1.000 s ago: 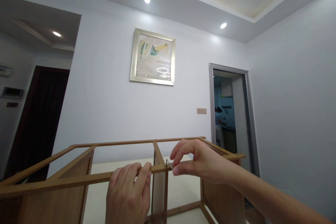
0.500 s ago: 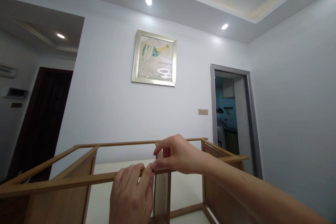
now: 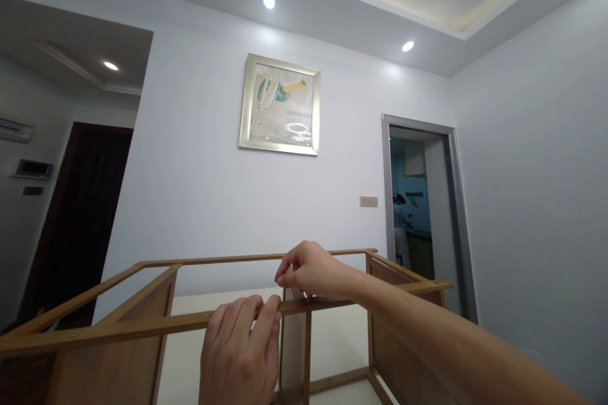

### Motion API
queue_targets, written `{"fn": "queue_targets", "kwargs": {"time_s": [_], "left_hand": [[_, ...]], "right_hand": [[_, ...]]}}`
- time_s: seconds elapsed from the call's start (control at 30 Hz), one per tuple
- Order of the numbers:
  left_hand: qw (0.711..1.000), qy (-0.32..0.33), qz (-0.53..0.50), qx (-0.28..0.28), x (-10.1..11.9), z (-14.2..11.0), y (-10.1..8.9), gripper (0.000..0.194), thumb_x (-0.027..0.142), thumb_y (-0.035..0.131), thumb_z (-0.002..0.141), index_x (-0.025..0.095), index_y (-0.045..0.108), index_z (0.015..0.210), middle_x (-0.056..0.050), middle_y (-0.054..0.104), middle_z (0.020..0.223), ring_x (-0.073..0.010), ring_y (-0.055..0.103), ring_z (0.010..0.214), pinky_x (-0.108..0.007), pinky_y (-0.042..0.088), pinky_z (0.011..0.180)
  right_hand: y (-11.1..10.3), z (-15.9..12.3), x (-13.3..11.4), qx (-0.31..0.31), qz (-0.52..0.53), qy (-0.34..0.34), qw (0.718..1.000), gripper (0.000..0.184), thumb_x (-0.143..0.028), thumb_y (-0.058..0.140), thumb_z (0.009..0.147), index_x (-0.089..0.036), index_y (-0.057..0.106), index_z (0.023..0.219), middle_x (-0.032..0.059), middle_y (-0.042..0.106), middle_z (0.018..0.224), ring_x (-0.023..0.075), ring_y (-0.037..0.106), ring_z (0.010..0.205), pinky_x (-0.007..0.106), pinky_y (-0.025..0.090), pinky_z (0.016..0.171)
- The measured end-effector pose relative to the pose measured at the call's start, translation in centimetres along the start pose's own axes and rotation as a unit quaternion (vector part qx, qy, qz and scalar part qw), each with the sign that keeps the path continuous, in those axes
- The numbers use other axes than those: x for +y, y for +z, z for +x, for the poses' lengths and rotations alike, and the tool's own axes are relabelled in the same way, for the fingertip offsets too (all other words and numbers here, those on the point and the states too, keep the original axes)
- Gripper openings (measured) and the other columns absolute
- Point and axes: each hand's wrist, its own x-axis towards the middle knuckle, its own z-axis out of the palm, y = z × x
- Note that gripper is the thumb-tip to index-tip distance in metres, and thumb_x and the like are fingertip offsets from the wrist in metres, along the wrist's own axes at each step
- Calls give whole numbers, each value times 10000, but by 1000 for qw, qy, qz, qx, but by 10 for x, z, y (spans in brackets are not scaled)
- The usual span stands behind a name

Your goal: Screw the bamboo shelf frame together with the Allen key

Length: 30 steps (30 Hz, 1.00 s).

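In the head view, the left hand (image 3: 240, 351) lies over the front rail (image 3: 142, 327) of a wooden furniture frame (image 3: 256, 258), its fingers bent across the top edge and mostly side by side, with a small gap before the forefinger. The right hand (image 3: 311, 271) is just above the same rail, beside the left hand, over the place where the middle divider panel (image 3: 294, 354) meets it. Its thumb and forefinger tips are drawn close — whether they pinch anything, one cannot tell. Under its palm a small metal piece (image 3: 308, 297) stands at the rail, mostly hidden. The frame spreads below both hands, with a left panel (image 3: 118, 361) and a right panel (image 3: 403, 342) well apart. Behind it, a gold-framed picture (image 3: 279, 105) hangs on the wall — and through the doorway at right stands another person (image 3: 400, 221).
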Motion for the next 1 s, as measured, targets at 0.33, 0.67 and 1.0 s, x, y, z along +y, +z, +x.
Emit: {"fn": "queue_targets", "kwargs": {"time_s": [0.33,0.67,1.0], "left_hand": [[1000,0,2,-2,0,-1,-1,206,88,540,894,161,655,1049,-67,641,869,-218,567,856,-407,392,846],[1000,3,-1,-1,-1,1,-1,210,91,537,902,166,655,1058,-65,642,870,-215,564,857,-402,387,847],[1000,3,0,0,-1,0,-1,178,101,534,910,170,651,1025,-60,647,865,-210,572,860,-402,387,863]], "right_hand": [[-4,17,23,-92,153,29,984,58,-177,660,705,-146,702,730,-44,545,481,75,458,420,195,375,427],[-10,14,40,-89,143,-4,986,232,-383,754,726,-156,737,773,-27,590,549,66,461,484,201,316,461],[-23,-4,54,-44,100,19,994,485,-617,736,711,-160,772,873,16,629,636,97,504,570,216,360,511]]}}
